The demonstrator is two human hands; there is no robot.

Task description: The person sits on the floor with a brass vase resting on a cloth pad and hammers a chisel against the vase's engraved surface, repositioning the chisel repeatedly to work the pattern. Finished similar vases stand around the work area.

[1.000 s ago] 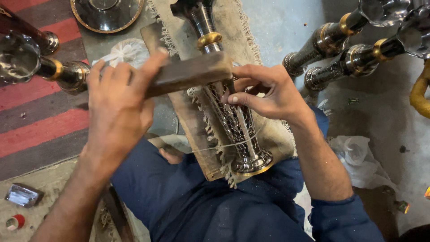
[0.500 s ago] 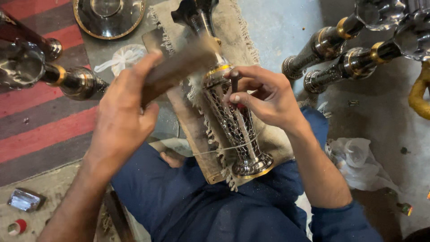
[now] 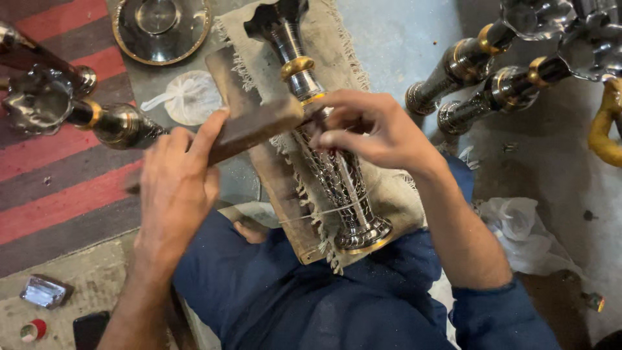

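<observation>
left hand (image 3: pixel 173 194) grips a flat wooden block (image 3: pixel 254 127), fingers (image 3: pixel 208 131) wrapped along its near end, index laid out on top. the block's far end rests against the metal vase (image 3: pixel 327 159) just below its gold band.

right hand (image 3: pixel 376 133) sits over the vase's upper body, fingers (image 3: pixel 337 138) bent and pressed close, tips pinching something small against the patterned metal; cannot tell what it is.

vase lies on its side, flared foot toward the person, dark neck pointing away. it rests on a frayed cloth (image 3: pixel 337 58) spread over a wooden board (image 3: pixel 282 194), which sits across the person's lap in blue clothing. a thin thread crosses the vase near its foot.

around: round metal dish (image 3: pixel 161 26) at the top left, a white net pouch (image 3: pixel 184 97) below it, similar metal vases (image 3: pixel 479 84) lying on the grey floor (image 3: pixel 402 39) to the right, another vase (image 3: pixel 97 116) on the striped red mat (image 3: pixel 58 194) to the left, crumpled plastic bag (image 3: pixel 525 227) by the right elbow.
</observation>
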